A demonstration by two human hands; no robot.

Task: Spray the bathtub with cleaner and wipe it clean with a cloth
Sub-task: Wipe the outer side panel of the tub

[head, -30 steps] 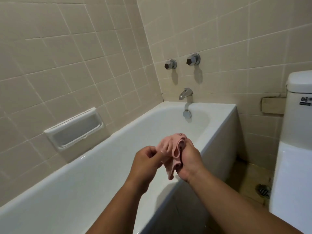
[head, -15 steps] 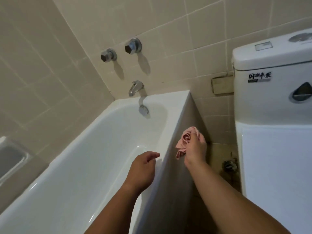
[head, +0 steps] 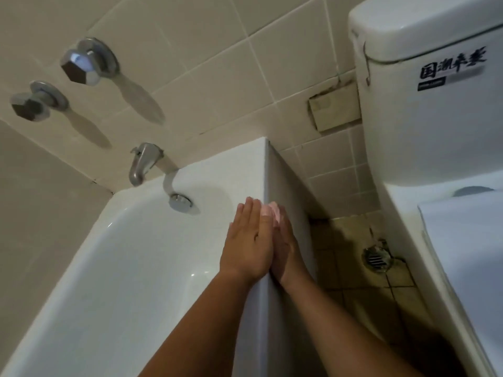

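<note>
The left hand (head: 247, 243) is lying flat on the bathtub (head: 231, 172) rim. The right hand (head: 285, 247), fingers straight, is pressing the cloth (head: 273, 210) against its side.

Two bare forearms (head: 196, 319); left hand (head: 249, 242) bare, right hand (head: 285, 250) bare.

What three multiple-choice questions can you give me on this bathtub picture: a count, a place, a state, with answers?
1. How many tap knobs are on the wall? A one; B two; C four.
2. Where is the pink cloth? A inside the bathtub; B against the bathtub's outer side; C hung on a knob.
3. How is the left hand? A flat on the rim; B clenched; C gripping a knob.
Answers: B, two hexagonal knobs show; B, the right hand presses it against that side; A, its fingers lie straight on the rim.
</note>
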